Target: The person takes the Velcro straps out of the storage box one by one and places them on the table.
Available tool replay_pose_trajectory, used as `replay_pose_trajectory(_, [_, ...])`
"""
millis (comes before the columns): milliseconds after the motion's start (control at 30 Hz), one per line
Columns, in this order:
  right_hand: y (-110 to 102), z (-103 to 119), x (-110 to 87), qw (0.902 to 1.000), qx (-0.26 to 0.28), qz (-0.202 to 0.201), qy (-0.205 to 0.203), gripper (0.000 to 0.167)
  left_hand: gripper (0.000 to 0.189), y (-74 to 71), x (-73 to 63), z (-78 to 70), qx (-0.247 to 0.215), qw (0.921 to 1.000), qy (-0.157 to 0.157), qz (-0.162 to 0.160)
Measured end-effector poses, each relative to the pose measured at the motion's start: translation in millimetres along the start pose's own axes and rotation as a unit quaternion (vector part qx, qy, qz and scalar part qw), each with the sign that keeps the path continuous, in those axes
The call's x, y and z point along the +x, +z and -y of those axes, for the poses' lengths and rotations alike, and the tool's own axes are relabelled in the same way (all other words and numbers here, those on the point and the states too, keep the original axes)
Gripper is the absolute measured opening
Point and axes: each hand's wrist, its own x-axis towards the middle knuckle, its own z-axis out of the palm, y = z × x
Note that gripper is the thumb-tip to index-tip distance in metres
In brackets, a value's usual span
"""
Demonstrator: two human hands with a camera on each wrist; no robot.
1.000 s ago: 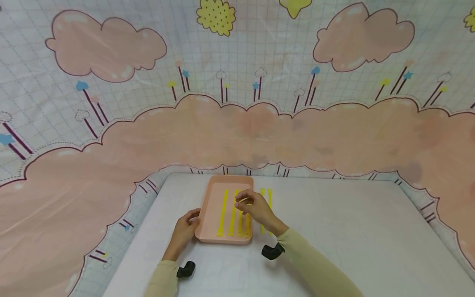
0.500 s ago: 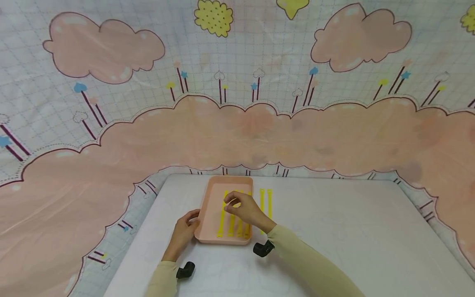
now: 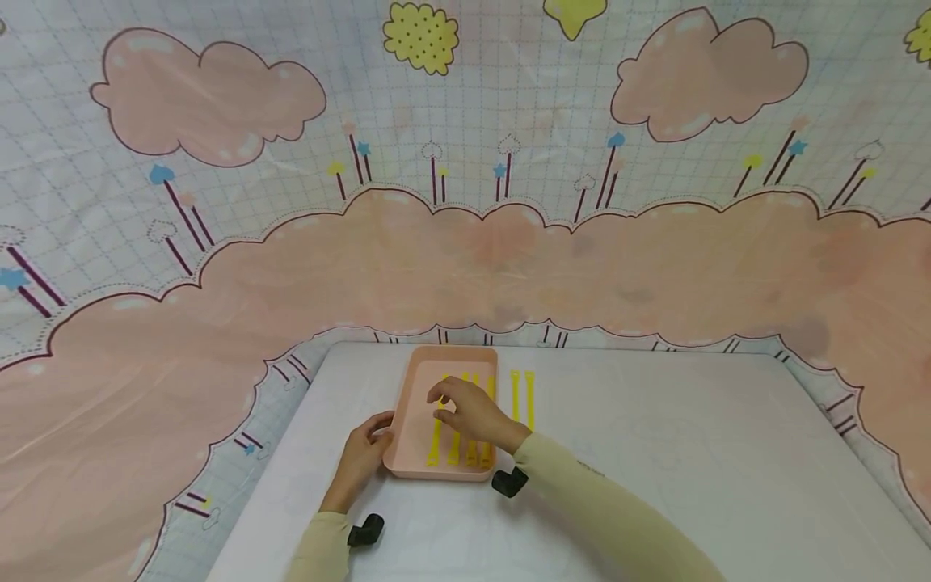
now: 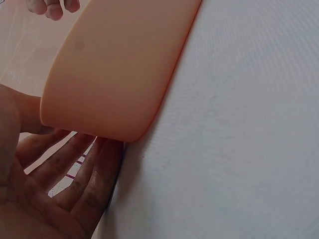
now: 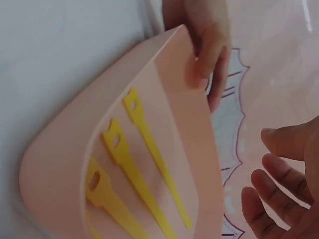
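A shallow peach-pink tray (image 3: 405, 461) stands on the white table. Several flat yellow strips (image 3: 434, 453) with slotted, notched ends lie lengthwise inside it, side by side; the slots show well on a strip (image 5: 118, 144) in the right wrist view. My left hand (image 3: 360, 451) rests at the tray's left side, thumb and fairly straight fingers touching the outer wall (image 4: 109, 79). Over the tray hovers my right hand (image 3: 471, 411), thumb and fingers spread apart with nothing between them. It hides the middle parts of the strips in the head view.
Two more yellow strips (image 3: 529, 400) lie on the white table (image 3: 655, 453) just right of the tray, partly covered by the right forearm. Behind the table hangs a printed cloth (image 3: 465, 267) with clouds. Each wrist carries a black camera (image 3: 509, 482).
My right hand has moved left across the tray, and its thumb and fingertips have parted. My left hand stays at the tray's side; the tray and strips have not moved.
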Motion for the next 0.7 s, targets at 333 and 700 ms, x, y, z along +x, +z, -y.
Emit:
replay_pose_trajectory(333, [1.8, -3.7, 7.4, 0.9792, -0.180, 0.062, -0.070, 0.025, 0.039, 0.8, 0.1, 1.2, -0.002, 1.0000, -0.007, -0.001])
replay_pose_trajectory(700, [8.6, -9.1, 13.1, 0.9400, -0.301, 0.108, -0.119, 0.026, 0.038, 1.1, -4.9, -4.2, 0.003, 0.9999, 0.004, -0.011])
